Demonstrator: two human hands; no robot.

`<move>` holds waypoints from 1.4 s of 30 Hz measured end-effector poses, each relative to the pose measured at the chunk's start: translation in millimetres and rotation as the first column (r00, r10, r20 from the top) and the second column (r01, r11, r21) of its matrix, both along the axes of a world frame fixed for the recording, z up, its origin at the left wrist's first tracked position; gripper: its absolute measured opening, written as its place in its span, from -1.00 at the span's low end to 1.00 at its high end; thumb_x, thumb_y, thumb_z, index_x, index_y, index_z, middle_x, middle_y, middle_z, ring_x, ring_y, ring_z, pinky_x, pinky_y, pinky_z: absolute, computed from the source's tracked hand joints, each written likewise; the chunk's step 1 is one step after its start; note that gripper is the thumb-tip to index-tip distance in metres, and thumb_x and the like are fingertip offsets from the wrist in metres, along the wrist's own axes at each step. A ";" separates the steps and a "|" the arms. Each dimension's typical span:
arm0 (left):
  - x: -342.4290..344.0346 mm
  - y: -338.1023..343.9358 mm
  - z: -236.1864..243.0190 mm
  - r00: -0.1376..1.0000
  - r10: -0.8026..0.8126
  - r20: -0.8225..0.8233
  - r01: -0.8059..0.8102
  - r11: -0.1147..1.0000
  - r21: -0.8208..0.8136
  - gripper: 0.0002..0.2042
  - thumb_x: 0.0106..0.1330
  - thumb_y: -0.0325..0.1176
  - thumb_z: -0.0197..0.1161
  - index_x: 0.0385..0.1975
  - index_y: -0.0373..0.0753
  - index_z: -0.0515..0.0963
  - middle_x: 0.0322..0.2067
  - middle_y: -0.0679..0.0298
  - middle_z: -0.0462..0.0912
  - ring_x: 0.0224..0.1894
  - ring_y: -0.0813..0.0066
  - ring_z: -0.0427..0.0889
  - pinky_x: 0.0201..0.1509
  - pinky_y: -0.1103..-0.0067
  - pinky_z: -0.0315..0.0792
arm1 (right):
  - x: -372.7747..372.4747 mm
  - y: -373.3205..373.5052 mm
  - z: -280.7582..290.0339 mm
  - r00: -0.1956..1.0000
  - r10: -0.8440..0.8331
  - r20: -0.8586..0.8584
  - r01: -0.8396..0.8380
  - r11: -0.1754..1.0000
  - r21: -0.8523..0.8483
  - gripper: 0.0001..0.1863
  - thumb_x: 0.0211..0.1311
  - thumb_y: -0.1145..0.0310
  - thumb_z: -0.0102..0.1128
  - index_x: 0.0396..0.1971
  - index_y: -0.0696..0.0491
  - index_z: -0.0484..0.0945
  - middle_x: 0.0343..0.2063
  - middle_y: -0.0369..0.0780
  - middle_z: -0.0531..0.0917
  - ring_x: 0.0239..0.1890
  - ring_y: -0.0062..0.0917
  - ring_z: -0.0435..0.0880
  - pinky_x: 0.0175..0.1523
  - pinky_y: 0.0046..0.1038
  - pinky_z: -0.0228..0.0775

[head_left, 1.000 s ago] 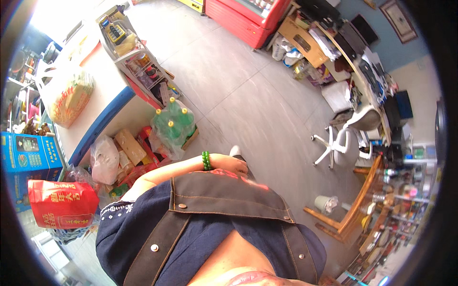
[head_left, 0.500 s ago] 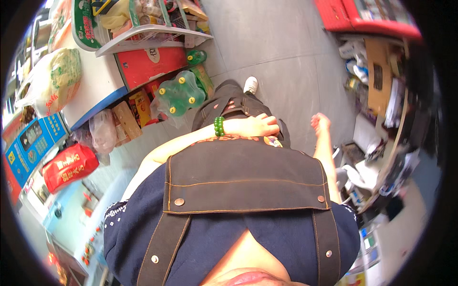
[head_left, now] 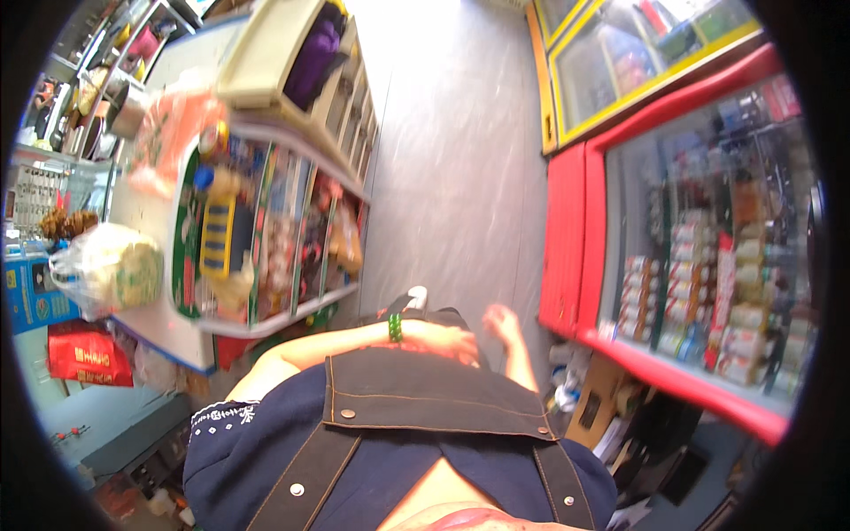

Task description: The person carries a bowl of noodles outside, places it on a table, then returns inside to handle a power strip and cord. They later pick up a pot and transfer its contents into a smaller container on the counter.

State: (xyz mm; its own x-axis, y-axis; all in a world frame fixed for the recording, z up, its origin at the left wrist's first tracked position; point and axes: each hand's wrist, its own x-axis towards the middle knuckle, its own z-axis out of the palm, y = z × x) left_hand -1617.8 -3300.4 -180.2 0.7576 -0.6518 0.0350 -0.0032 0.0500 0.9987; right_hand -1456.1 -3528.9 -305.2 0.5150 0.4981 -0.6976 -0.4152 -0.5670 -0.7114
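My left forearm crosses in front of my waist with a green bead bracelet [head_left: 395, 328] on the wrist. My left hand [head_left: 450, 342] is at the lower edge of my dark apron [head_left: 438, 389], its fingers curled and blurred; whatever they may hold is hidden. Out to the right, apart from the apron, my right hand [head_left: 504, 324] hangs in the air. It is smeared by motion, with the fingers loosely bent and somewhat apart, and I see nothing in it. A white shoe [head_left: 417, 297] shows ahead of my hands.
On the left stands a counter with a goods rack [head_left: 266, 226], a knotted plastic bag [head_left: 111, 270] and a beige drawer cabinet [head_left: 266, 57]. A red bag [head_left: 91, 354] hangs below. Along the right are a red-framed glass cooler [head_left: 589, 239] and a yellow-framed cabinet [head_left: 567, 97]. Grey floor [head_left: 456, 159] runs between.
I have walked forward along the aisle; the cooler has come into view on the right and the green bottles have passed out of sight. My right hand has swung inward, closer to my left.
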 end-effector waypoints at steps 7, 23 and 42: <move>173.1 164.0 25.3 0.936 0.112 -0.333 -0.093 0.993 0.074 -0.62 0.41 -0.26 -0.06 0.09 -0.37 0.43 0.07 0.10 0.41 0.15 0.27 0.39 0.22 0.46 0.26 | 99.8 -33.0 -67.1 0.833 -0.512 -0.211 0.395 0.816 -0.422 -0.89 0.17 0.45 0.08 -0.33 0.11 0.51 -0.53 -0.25 0.61 -0.62 -0.53 0.57 -0.59 -0.52 0.39; 505.4 529.0 36.7 0.959 0.246 -0.139 -0.221 0.960 0.173 -0.52 0.46 -0.12 -0.06 0.07 -0.49 0.41 0.13 0.04 0.41 0.15 0.25 0.40 0.25 0.49 0.23 | 648.8 663.8 -7.2 0.990 -0.003 0.142 -0.025 0.981 0.192 -0.85 0.29 0.40 0.04 -0.19 0.09 0.49 -0.49 -0.23 0.64 -0.60 -0.58 0.54 -0.54 -0.53 0.38; 814.9 1030.1 67.4 0.809 0.585 -0.060 -0.545 0.785 0.295 -0.66 0.44 -0.18 -0.03 -0.09 -0.37 0.46 -0.17 0.10 0.52 -0.11 0.30 0.49 0.01 0.44 0.34 | 883.0 901.1 -127.2 0.934 -0.267 -0.236 0.135 0.879 -0.457 -0.81 0.19 0.44 0.00 -0.61 0.11 0.47 -0.74 -0.23 0.49 -0.77 -0.48 0.45 -0.70 -0.44 0.28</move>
State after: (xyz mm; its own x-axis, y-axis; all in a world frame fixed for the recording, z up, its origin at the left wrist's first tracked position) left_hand -802.9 -2270.3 -112.8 0.9760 -0.0756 -0.2045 0.1896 -0.1689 0.9672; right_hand -573.1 -2627.8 -432.4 0.3187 0.0254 -0.9475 -0.6993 -0.6685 -0.2531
